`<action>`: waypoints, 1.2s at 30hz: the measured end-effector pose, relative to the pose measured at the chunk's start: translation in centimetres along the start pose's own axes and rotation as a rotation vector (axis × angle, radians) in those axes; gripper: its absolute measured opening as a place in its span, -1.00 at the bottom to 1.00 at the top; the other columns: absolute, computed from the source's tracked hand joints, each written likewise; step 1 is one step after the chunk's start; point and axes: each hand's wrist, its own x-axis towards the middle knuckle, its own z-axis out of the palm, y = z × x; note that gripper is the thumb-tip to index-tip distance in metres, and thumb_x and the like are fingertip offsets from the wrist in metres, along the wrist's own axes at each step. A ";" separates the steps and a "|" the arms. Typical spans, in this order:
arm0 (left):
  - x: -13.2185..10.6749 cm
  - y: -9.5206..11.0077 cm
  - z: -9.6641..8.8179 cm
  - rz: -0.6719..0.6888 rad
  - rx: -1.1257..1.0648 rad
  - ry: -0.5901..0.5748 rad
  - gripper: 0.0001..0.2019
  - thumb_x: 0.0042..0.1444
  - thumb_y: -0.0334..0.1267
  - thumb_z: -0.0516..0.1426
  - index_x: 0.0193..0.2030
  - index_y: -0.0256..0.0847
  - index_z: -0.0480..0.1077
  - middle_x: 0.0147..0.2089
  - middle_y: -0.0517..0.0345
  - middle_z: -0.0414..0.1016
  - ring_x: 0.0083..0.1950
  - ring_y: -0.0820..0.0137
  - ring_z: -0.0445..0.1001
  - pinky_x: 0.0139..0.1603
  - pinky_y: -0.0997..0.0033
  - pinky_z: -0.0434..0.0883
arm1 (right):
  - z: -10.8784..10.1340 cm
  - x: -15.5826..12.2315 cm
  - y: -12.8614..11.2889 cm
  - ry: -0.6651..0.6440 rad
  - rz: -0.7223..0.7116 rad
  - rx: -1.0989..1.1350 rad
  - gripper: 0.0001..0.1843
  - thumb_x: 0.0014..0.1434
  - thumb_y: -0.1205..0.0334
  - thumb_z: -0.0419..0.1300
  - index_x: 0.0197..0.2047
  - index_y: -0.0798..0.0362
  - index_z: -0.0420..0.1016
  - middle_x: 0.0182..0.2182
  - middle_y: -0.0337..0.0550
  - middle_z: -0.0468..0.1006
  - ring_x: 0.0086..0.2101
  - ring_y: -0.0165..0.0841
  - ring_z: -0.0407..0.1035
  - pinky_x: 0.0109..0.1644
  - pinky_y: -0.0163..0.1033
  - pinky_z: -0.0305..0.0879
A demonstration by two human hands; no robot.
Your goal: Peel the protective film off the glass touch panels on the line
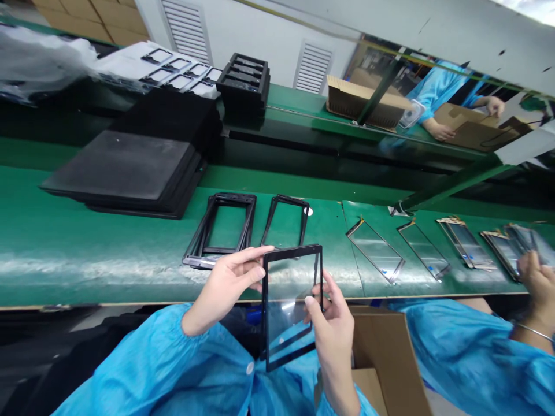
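Note:
A black-bordered glass touch panel (288, 300) is held upright over the front edge of the green bench, with what looks like a second dark frame just behind it. On its upper left edge, my left hand (234, 277) pinches with thumb and fingers. My right hand (332, 323) grips the right edge, its thumb in front and its fingers partly hidden behind the clear glass. Beyond my hands lie black rectangular frames: a small overlapped stack (225, 225) on the left and another frame (286, 202) beside it.
Several glass panels (377, 248) lie on the bench (329, 231) to the right, where a co-worker's hand (537, 283) touches some. Black flat trays (130, 167) are stacked at left. A cardboard box (390, 352) stands below the bench edge. Across the bench, another person handles cardboard (468, 124).

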 end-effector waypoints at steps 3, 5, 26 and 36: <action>0.0 -0.1 0.0 -0.004 -0.020 -0.005 -0.48 0.12 -0.10 0.45 0.21 -0.19 0.64 -0.24 0.00 0.71 -0.26 0.28 0.66 -0.35 0.47 0.62 | 0.2 0.0 -0.2 0.004 0.004 0.000 -0.26 0.16 0.05 0.50 0.37 -0.02 0.49 -0.25 -0.20 0.56 -0.45 -0.42 0.43 -0.49 -0.34 0.43; -0.1 -0.1 -0.1 -0.010 -0.033 -0.011 -0.48 0.14 -0.11 0.45 0.23 -0.18 0.63 -0.18 -0.04 0.73 -0.19 0.24 0.70 -0.34 0.48 0.63 | 0.3 0.0 -0.4 0.002 0.003 0.002 -0.26 0.15 0.05 0.50 0.36 -0.02 0.50 -0.25 -0.21 0.56 -0.46 -0.43 0.42 -0.49 -0.34 0.42; -1.1 2.1 0.2 0.081 0.219 0.011 -0.62 0.13 -0.22 0.42 0.10 -0.24 0.70 -0.33 -0.03 0.77 -0.26 0.19 0.78 -0.38 0.54 0.65 | -0.5 1.8 -2.7 -0.018 -0.324 -0.218 -0.40 0.37 0.07 0.29 0.44 -0.14 0.43 0.28 0.04 0.54 0.25 -0.04 0.44 0.32 0.12 0.38; -1.8 1.7 -1.8 0.104 0.286 -0.021 -0.64 0.13 -0.10 0.43 0.06 -0.12 0.73 -0.37 0.01 0.77 -0.36 0.22 0.76 -0.38 0.54 0.64 | 0.8 2.1 -5.1 -0.121 -0.127 0.015 -0.67 0.23 -0.06 0.43 -0.13 0.04 0.71 -0.54 -0.12 0.72 -0.46 -0.17 0.68 -0.25 -0.12 0.64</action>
